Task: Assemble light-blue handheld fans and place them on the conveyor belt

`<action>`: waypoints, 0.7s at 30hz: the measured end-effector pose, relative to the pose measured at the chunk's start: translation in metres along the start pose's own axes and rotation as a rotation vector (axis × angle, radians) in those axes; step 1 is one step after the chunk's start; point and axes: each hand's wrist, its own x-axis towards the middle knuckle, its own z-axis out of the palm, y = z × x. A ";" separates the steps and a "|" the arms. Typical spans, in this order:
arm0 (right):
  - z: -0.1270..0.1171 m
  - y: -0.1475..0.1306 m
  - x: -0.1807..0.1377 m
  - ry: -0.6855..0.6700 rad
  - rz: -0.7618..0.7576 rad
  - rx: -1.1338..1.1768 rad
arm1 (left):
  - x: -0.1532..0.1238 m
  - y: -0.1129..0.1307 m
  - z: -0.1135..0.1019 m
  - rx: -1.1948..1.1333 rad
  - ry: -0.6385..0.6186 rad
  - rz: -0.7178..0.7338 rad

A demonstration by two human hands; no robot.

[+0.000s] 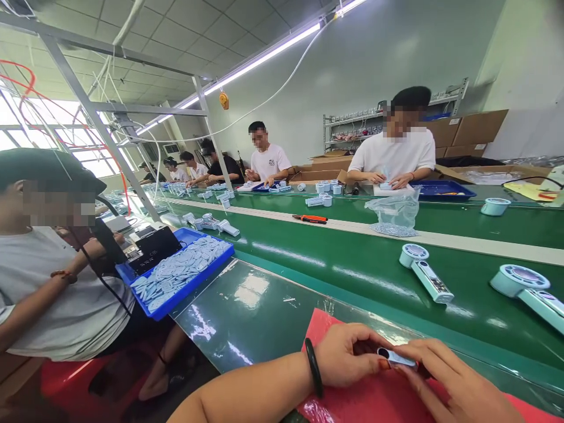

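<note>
Low on the right, my left hand, with a dark bangle at the wrist, grips one end of a light blue plastic part. This small piece has a dark round opening at its near end; the fingers hide much of it, so I cannot tell its exact kind. My right hand closes on the other end, fingers bent over it. Both hands are above a red mat on the bench. Beyond them on the green belt lie a light blue handheld fan with its handle innards showing and another handheld fan.
A blue tray of small light blue pieces stands left, beside a seated co-worker. On the belt's pale strip lie orange-handled pliers and a clear plastic bag. Another co-worker sits opposite; several more line the far side.
</note>
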 end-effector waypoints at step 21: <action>0.005 -0.005 -0.001 -0.207 0.080 0.027 | 0.001 0.001 0.001 -0.114 0.054 -0.008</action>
